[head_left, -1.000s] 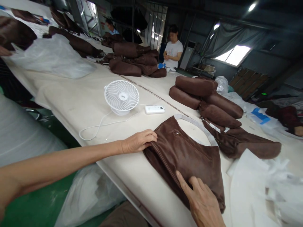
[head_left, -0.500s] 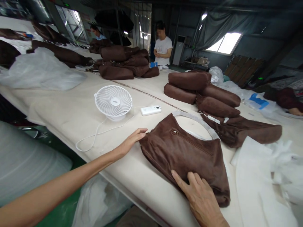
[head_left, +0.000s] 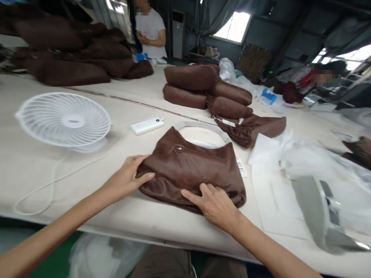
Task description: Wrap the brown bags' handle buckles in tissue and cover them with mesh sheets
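A dark brown leather handbag [head_left: 188,166] lies on the table with its zipped face up. Its handle [head_left: 207,126], covered in pale wrapping, loops away from me. My left hand [head_left: 127,177] grips the bag's left end, thumb on the front and fingers partly hidden behind the side. Over the lower front, my right hand [head_left: 216,202] holds the leather with bent fingers, its thumb stretched to the left. A white tag [head_left: 241,168] shows beside the bag's right edge.
A white fan [head_left: 65,121] with a cable and a white device [head_left: 147,126] stand left of the bag. Stacked brown bags [head_left: 191,77] lie beyond it. White sheets [head_left: 272,193] and a blurred grey tool [head_left: 314,212] are at right. A person [head_left: 150,31] stands across the table.
My view has turned right, and the fan now sits farther left. My left hand has closed around the bag's left end; before, its fingers only reached the edge. My right hand stays on the lower front.
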Demonstrator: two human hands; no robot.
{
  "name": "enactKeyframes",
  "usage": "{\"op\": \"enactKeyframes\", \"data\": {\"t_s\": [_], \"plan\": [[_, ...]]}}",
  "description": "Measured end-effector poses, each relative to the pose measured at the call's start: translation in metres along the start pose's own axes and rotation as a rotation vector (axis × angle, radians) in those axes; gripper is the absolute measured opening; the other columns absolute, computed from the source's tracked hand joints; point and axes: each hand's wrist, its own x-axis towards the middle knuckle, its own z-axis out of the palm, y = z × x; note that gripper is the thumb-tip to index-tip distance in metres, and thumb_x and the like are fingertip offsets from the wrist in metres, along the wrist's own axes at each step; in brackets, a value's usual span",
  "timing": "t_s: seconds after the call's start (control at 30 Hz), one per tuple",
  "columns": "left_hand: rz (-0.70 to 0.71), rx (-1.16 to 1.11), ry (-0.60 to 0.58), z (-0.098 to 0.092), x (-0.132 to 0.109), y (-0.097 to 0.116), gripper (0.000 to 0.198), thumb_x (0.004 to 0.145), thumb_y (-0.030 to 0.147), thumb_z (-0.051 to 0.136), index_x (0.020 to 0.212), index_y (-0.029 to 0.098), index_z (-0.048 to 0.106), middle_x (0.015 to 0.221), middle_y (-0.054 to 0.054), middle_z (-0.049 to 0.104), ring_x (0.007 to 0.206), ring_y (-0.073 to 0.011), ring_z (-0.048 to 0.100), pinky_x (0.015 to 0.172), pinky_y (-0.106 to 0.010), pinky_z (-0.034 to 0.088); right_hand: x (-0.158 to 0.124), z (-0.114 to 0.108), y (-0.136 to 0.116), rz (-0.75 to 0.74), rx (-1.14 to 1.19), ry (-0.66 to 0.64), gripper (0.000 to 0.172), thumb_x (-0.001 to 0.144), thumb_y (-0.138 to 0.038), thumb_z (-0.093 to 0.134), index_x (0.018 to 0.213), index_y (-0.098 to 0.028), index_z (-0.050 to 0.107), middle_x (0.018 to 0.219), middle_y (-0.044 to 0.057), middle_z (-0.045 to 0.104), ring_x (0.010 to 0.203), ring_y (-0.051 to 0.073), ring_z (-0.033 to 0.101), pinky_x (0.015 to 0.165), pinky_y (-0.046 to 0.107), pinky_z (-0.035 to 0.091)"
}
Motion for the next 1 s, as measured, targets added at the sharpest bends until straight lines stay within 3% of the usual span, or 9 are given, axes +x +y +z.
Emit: {"op": "enactKeyframes", "data": {"t_s": [0.1,0.23,0.37,0.47,0.53,0.6,0.77,0.93,1.0], "plan": [[0.410,0.368,0.204,0.006,0.009,0.022,0.066,0.089,0.063,0.048,0.139,0.019,0.052,0.159,-0.017,0.029,0.145,-0.0430,0.027,0.117,-0.066,0.019,0.004,0.004,0.000,0.035,0.038,0.010,0.078,0.090,-0.011,0.053,0.153,-0.043,0.021,0.095,0.005,0.052,0.078,0.021,0.052,0.060,0.028,0.041],[0.862,0.453,-0.049,0.047,0.010,0.034,0.049,0.096,0.058,0.046,0.140,0.037,0.051,0.155,-0.002,0.041,0.145,-0.0303,0.032,0.122,-0.056,0.006,-0.005,0.007,-0.004,0.090,0.073,0.090,0.056,0.098,-0.025,0.049,0.149,-0.040,0.031,0.096,0.005,0.053,0.083,0.021,0.051,0.067,0.032,0.045],[0.864,0.540,-0.126,0.081,0.017,0.013,0.054,0.094,0.064,0.043,0.140,0.036,0.052,0.151,-0.005,0.047,0.143,-0.0304,0.036,0.122,-0.054,0.006,-0.039,0.009,-0.006,0.168,0.218,0.208,0.048,0.097,-0.042,0.055,0.140,-0.022,0.047,0.109,0.010,0.060,0.095,0.025,0.052,0.081,0.041,0.048],[0.903,0.534,-0.059,0.084,0.022,0.003,0.057,0.094,0.066,0.037,0.140,0.035,0.053,0.150,-0.006,0.048,0.142,-0.0303,0.037,0.122,-0.052,0.005,-0.076,0.017,-0.002,0.244,0.362,0.440,0.042,0.098,-0.017,0.046,0.140,-0.018,0.048,0.120,0.013,0.060,0.109,0.025,0.052,0.098,0.045,0.045],[0.926,0.533,-0.044,0.082,0.023,0.001,0.059,0.094,0.066,0.038,0.141,0.035,0.052,0.150,-0.006,0.048,0.142,-0.0307,0.037,0.123,-0.052,0.006,-0.096,0.025,0.002,0.387,0.459,0.625,0.050,0.095,-0.006,0.040,0.142,-0.022,0.047,0.127,0.012,0.056,0.121,0.024,0.050,0.106,0.046,0.041],[0.933,0.530,-0.061,0.079,0.024,0.001,0.063,0.091,0.067,0.043,0.145,0.035,0.046,0.153,-0.006,0.045,0.143,-0.0326,0.035,0.122,-0.054,0.007,-0.107,0.034,0.005,0.632,0.609,0.724,0.055,0.092,-0.009,0.045,0.145,-0.025,0.043,0.134,0.013,0.051,0.127,0.025,0.048,0.104,0.045,0.045],[1.020,0.513,-0.131,0.076,0.026,-0.004,0.075,0.086,0.060,0.055,0.153,0.040,0.027,0.161,-0.005,0.030,0.146,-0.0398,0.026,0.119,-0.066,0.009,-0.089,0.052,0.014,1.049,1.217,0.648,0.080,0.071,-0.024,0.072,0.143,-0.021,0.038,0.123,0.010,0.060,0.102,0.024,0.063,0.078,0.035,0.055],[1.082,0.516,-0.104,0.079,0.028,-0.011,0.055,0.086,0.042,0.061,0.140,0.043,0.050,0.160,-0.004,0.031,0.147,-0.0416,0.022,0.119,-0.067,0.004,-0.070,0.053,0.026,1.148,1.620,0.805,0.026,0.067,-0.021,0.066,0.091,-0.021,0.055,0.077,-0.002,0.065,0.072,0.017,0.061,0.064,0.027,0.049],[1.093,0.521,-0.104,0.080,0.028,-0.011,0.050,0.086,0.041,0.062,0.135,0.042,0.056,0.159,-0.006,0.032,0.147,-0.0426,0.022,0.118,-0.068,0.004,-0.076,0.048,0.030,1.133,1.743,0.792,0.021,0.066,-0.021,0.068,0.083,-0.020,0.055,0.074,-0.002,0.065,0.068,0.015,0.059,0.062,0.026,0.048]]}}
